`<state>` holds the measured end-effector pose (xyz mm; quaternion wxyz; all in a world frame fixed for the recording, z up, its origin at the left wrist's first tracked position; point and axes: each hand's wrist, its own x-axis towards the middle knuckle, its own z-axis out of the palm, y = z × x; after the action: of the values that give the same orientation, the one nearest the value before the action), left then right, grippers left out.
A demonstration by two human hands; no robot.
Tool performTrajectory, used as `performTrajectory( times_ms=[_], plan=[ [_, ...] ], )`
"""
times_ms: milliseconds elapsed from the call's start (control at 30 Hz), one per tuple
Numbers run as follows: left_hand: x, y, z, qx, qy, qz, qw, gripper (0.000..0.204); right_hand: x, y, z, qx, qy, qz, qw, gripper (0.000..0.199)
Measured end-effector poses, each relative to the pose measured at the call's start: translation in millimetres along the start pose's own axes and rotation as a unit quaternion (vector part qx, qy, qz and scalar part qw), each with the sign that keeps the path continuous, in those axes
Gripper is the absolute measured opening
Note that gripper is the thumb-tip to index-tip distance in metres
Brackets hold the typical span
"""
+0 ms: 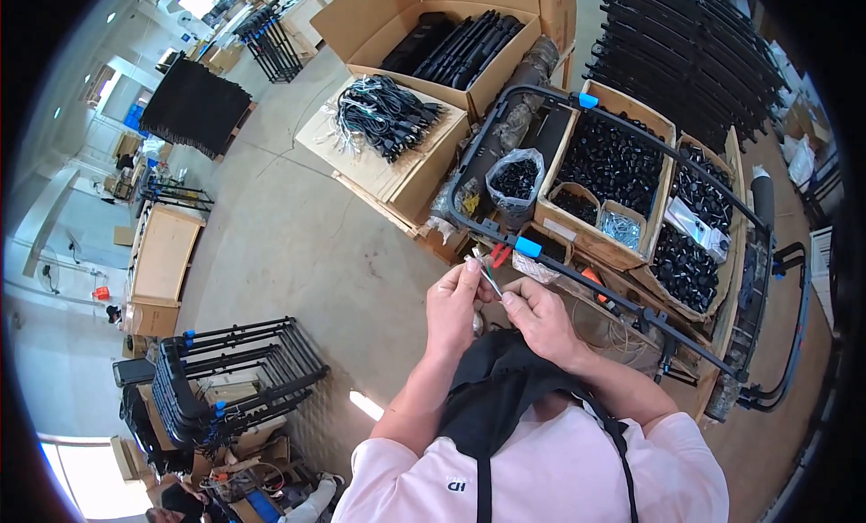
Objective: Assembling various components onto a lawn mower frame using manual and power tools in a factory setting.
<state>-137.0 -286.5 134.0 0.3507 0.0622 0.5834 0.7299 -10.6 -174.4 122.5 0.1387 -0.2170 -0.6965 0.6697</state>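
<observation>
Thin wires (492, 281), tangled black cables (386, 117)

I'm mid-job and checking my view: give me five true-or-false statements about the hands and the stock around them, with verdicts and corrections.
1. The bare left hand and bare right hand both pinch thin wires. True.

2. The tangled pile of black cables lies on the concrete floor. False: that pile lies on top of a brown cardboard box.

3. The black tubular metal frame carries bright blue pieces. True.

4. The small silvery metal parts lie outside the large open cardboard box of black parts. False: the silvery parts are in a smaller container inside that large box.

5. The clear plastic bag holds white parts. False: the parts in that bag are black.
</observation>
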Motion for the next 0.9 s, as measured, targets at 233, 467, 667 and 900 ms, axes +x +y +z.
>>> performTrajectory(
  times_ms=[233, 467, 667, 900],
  plan=[
    [23, 26, -35, 0.260, 0.026, 0.038, 0.965, 0.023, 18, -8, 28, -0.081, -0.033, 0.011, 0.996, 0.023],
    [64, 10, -88, 0.429, -0.012, 0.322, 0.844, 0.015, 80, 21, 62, 0.010, -0.065, 0.113, 0.991, 0.054],
    [88, 17, -108, 0.387, -0.028, 0.146, 0.910, 0.020, 118, 44, 88, 0.089, -0.011, 0.181, 0.979, 0.035],
    [136, 5, -117, 0.402, -0.088, 0.100, 0.906, 0.023, 131, 56, 104, 0.134, 0.055, 0.169, 0.975, 0.033]
  ],
)
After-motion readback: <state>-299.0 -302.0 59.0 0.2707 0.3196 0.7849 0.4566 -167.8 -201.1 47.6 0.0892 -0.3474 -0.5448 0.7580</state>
